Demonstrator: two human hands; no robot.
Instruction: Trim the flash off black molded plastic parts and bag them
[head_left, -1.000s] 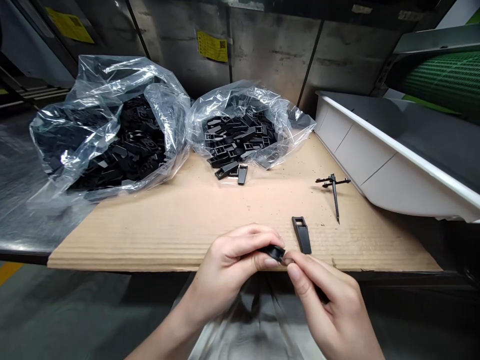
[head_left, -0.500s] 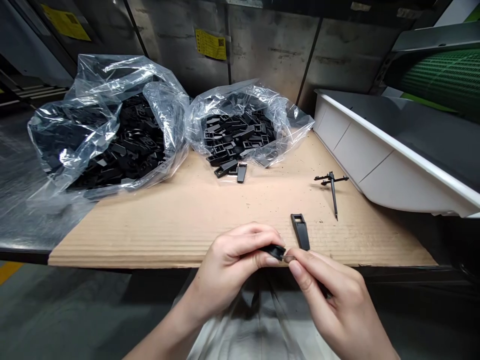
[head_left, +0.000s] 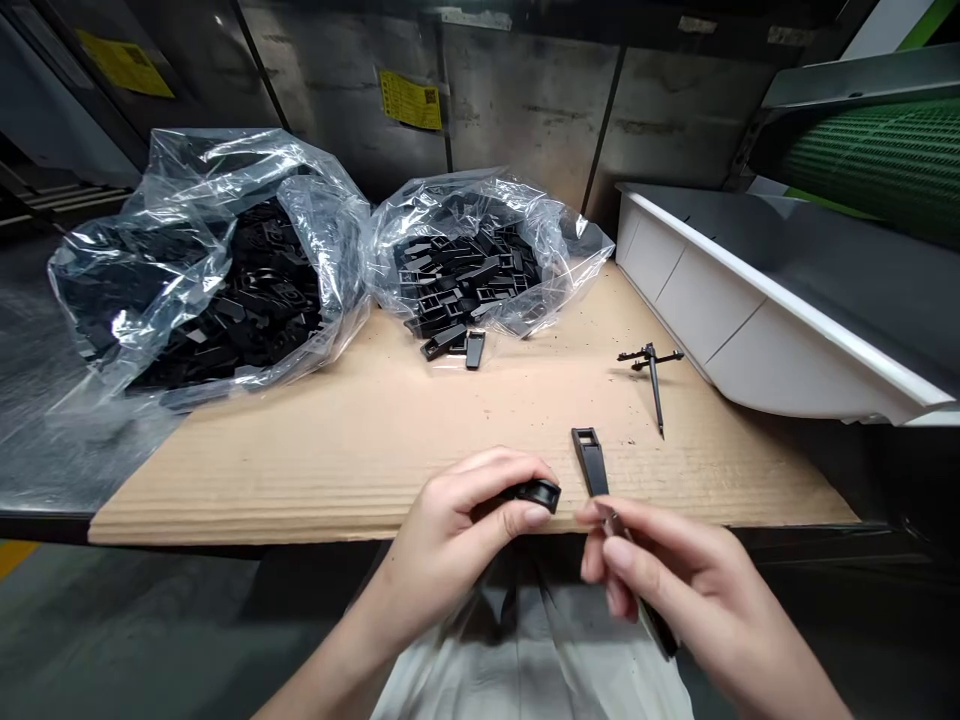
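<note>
My left hand (head_left: 465,525) is closed on a small black plastic part (head_left: 541,494), pinched between thumb and fingers with its end sticking out to the right. Lower right, my right hand (head_left: 667,575) grips a slim tool (head_left: 611,520) with a metal end near the fingertips and a dark handle (head_left: 660,632) showing below the palm; its exact kind is unclear. The two hands are apart. Just beyond the right fingertips, a tapered black plastic clip (head_left: 590,460) with a square opening lies on the cardboard (head_left: 360,440).
A large clear bag (head_left: 217,280) of black parts stands at left, with a smaller bag (head_left: 480,260) of black clips beside it. Several loose clips (head_left: 475,350) lie in front. A black branched sprue (head_left: 655,385) lies at right, near a white tray (head_left: 720,290).
My right hand has drawn back from the black part, down and to the right, and turned, showing more of the tool. My left hand still holds the part.
</note>
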